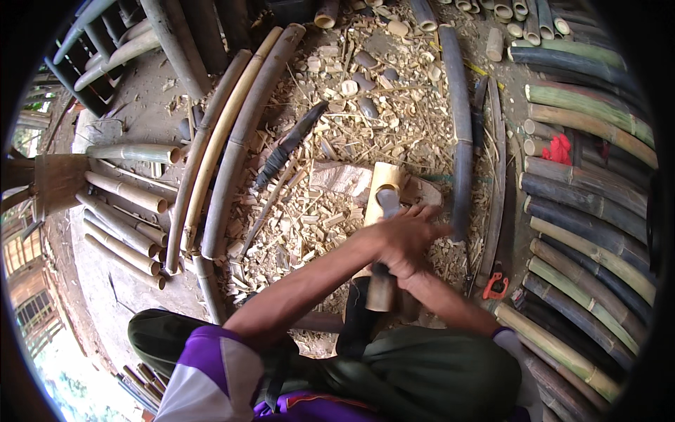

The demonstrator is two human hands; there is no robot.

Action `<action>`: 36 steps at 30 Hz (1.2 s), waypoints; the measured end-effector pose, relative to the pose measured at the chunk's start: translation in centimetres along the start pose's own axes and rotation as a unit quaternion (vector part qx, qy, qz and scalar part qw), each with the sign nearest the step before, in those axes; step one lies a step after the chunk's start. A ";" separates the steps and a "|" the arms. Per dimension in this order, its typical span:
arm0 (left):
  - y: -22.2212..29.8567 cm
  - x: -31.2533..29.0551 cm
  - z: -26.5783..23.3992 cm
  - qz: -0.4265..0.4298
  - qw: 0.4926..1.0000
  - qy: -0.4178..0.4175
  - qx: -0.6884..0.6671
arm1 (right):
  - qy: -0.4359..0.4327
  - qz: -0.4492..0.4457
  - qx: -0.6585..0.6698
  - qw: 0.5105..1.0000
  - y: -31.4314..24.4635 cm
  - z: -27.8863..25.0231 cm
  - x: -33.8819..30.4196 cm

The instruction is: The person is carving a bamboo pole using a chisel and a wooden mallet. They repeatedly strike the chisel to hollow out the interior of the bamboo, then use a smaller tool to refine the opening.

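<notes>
A pale bamboo length [383, 176] with an oval hole cut in its side stands between my legs, its near end [380, 294] showing below my hands. The grey metal tip of a bladed tool [389, 202] lies at the hole; I cannot tell whether it is a knife or a chisel. My left hand [395, 239] is closed over the tool just behind the tip, some fingers reaching right. Against it and partly under it, my right hand [413, 264] is closed around the tool. Much of the tool and several fingers are hidden. A split wood block [341, 180] lies beneath the bamboo.
Wood chips [302, 225] cover the ground. A dark wrapped tool [292, 144] lies left of the block. Long bamboo poles [242, 141] flank the left, another dark pole [460, 133] the right. Bamboo pieces [590, 190] are stacked far right, near an orange-handled tool [496, 285].
</notes>
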State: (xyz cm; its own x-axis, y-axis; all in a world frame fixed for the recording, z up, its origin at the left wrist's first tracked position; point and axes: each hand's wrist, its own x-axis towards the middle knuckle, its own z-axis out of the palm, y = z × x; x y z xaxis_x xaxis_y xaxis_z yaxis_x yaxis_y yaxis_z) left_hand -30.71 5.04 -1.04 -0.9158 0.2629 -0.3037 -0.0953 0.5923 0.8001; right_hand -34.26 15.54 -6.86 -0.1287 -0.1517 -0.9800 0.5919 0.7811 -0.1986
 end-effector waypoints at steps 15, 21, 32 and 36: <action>0.8 -9.9 -8.4 -0.242 0.943 -0.042 0.225 | -0.425 -0.093 0.501 0.748 2.4 2.1 -0.2; -6.0 -6.6 -12.5 -0.265 0.935 -0.221 0.078 | -0.335 -0.082 0.513 0.786 -0.7 2.3 -0.9; 3.1 -5.8 12.3 -0.372 0.835 0.208 -0.349 | -0.171 -0.094 -0.075 0.978 -1.0 -6.4 0.9; -1.1 -10.0 4.9 -0.337 0.940 0.027 0.042 | -0.212 -0.096 0.286 0.929 0.8 -2.3 -0.9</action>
State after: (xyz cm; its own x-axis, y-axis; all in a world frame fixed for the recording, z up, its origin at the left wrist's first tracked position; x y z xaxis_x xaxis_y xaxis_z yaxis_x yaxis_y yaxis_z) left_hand -19.55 5.51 -1.40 -0.6771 -0.2324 -0.6982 -0.6322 0.6693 0.3903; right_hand -35.47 17.68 -6.07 -0.0216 -0.5748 -0.8180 0.9324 0.2836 -0.2239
